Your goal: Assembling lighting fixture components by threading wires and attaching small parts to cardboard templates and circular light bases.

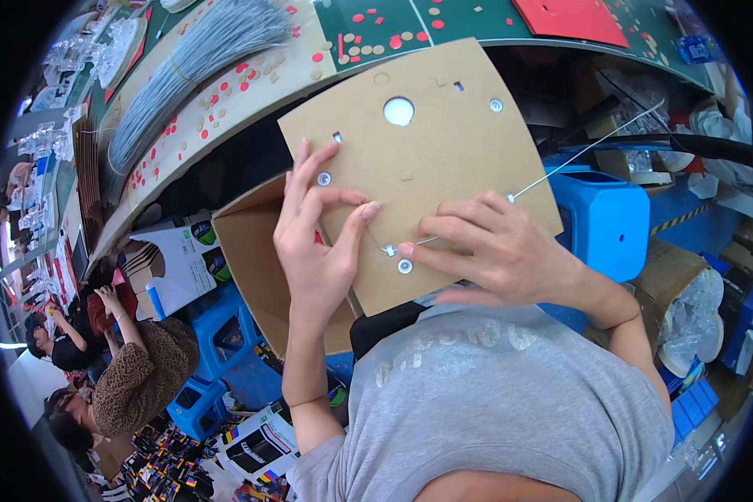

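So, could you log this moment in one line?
left hand: over cardboard panel; right hand: over panel, at thin wire; grey wire bundle: on table

Blue stool, perhaps plastic bag

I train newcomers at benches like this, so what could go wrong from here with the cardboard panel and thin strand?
The thin strand juts past the right edge of the cardboard panel, so it might snag on something nearby.

The left hand seems to pinch a short end with only thumb and finger, so it may slip or spring back.

What supports the panel is mostly hidden, so it might shift if pressed hard.
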Available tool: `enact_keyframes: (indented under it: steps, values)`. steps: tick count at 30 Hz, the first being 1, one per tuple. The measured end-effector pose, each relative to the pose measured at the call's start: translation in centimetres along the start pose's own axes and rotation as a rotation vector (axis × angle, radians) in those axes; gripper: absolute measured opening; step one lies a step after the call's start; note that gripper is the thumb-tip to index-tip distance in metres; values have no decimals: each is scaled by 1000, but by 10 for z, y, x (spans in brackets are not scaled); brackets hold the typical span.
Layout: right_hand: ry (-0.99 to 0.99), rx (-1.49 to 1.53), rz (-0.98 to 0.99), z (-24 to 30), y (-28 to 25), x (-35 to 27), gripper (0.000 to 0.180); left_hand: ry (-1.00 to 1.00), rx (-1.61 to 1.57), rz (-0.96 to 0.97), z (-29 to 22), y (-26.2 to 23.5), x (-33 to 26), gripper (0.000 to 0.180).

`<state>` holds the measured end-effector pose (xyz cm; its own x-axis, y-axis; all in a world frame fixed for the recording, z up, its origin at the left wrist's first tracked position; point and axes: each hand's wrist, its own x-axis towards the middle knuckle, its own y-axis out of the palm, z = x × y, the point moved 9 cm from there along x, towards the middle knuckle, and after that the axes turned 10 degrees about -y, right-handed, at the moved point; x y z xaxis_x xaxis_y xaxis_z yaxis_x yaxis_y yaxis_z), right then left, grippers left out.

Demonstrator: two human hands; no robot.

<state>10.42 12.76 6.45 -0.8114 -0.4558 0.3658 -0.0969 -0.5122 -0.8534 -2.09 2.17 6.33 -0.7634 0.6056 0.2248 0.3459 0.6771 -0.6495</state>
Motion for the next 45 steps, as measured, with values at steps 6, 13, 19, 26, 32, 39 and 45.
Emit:
enact_keyframes:
  steps: [6, 13, 19, 26, 32, 39, 45]
  values:
    - [667, -70, -856, -41, -72, -141, 46, -160, -48, 61, 13, 13, -6, 57]
    - [975, 442, -1301, -120, -82, -144, 52, 215, 350, 95, -72, 33, -9, 47]
    - [528, 666, -1420, -161, -148, -70, 34, 307, 275, 500, -67, 93, -20, 62]
    - [347, 378, -656, -151, -156, 9, 22, 248, 168, 417, -53, 72, 7, 65]
    - [164, 82, -216, -132, -74, -8, 19, 217, 214, 392, -45, 74, 24, 69]
    - [-27, -234, -27, -111, -56, -10, 37, 171, 288, 441, -44, 79, 22, 73]
    - [106, -193, 17, -114, -48, -11, 42, 141, 270, 449, -42, 78, 25, 74]
